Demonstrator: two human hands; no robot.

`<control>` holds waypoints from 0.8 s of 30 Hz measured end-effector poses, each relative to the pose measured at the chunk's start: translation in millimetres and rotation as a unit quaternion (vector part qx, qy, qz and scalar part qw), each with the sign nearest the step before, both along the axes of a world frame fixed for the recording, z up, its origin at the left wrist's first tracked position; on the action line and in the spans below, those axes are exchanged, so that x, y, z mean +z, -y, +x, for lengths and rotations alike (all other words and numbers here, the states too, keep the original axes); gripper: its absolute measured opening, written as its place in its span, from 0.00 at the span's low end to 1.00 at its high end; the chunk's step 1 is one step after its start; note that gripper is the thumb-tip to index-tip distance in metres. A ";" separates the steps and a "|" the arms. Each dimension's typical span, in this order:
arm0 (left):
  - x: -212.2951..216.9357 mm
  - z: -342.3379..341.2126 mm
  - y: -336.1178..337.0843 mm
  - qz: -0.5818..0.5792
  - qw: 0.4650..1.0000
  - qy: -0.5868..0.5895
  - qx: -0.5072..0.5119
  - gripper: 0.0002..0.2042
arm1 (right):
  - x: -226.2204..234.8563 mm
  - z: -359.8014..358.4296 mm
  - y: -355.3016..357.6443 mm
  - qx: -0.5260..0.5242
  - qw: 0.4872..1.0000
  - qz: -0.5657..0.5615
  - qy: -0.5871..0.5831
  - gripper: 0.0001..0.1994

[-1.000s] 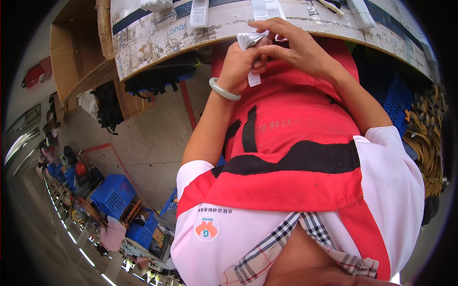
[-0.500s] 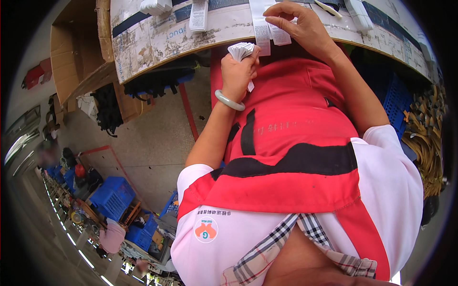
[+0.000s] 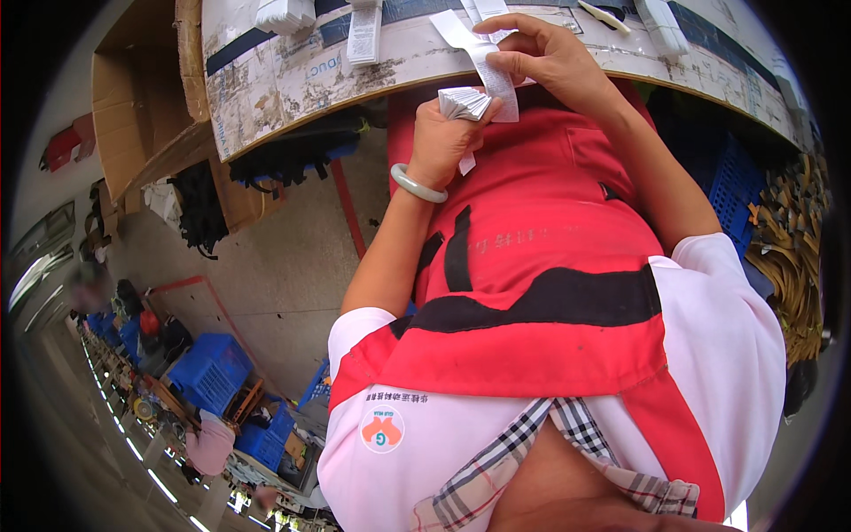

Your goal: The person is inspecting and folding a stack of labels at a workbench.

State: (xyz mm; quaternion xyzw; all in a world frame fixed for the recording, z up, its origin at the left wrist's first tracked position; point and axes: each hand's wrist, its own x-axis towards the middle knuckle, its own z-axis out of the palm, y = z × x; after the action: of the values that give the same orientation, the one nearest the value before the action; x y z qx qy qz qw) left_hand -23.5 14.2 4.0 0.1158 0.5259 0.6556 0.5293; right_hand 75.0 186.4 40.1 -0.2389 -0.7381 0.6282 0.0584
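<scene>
My left hand (image 3: pixel 443 142) is closed round a fanned stack of folded white labels (image 3: pixel 464 103), with a pale ring-shaped bangle on that wrist. A long printed white label strip (image 3: pixel 501 89) hangs at the table's near edge, its lower part beside the stack. With thumb and fingertips, my right hand (image 3: pixel 558 62) pinches this strip near its middle; the fingers partly cover it. Behind those fingers, further white labels (image 3: pixel 483 9) lie on the table, partly hidden.
On the worn cardboard-covered table (image 3: pixel 266 97) lie label bundles (image 3: pixel 363 35) and a thin white-handled tool (image 3: pixel 605 16). A cardboard box (image 3: pixel 133 97) stands at the left. Under the table's right side are a blue crate (image 3: pixel 736 182) and a heap of brown strips (image 3: pixel 793 266).
My right hand has moved slightly left and down, and the label strip has shifted and now bends at its upper end. My left hand, still with the stack, has turned and dropped a little.
</scene>
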 end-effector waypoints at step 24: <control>20.3 -13.8 10.6 0.041 0.973 -0.222 0.048 0.11 | 6.7 10.0 19.5 0.038 0.998 -0.007 -0.057 0.10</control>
State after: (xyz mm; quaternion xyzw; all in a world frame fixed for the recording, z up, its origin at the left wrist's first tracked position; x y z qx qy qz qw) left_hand -37.3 3.6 24.3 0.2546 0.6083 0.6588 0.3622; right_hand 85.0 166.8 46.8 -0.1745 -0.7378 0.6478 0.0749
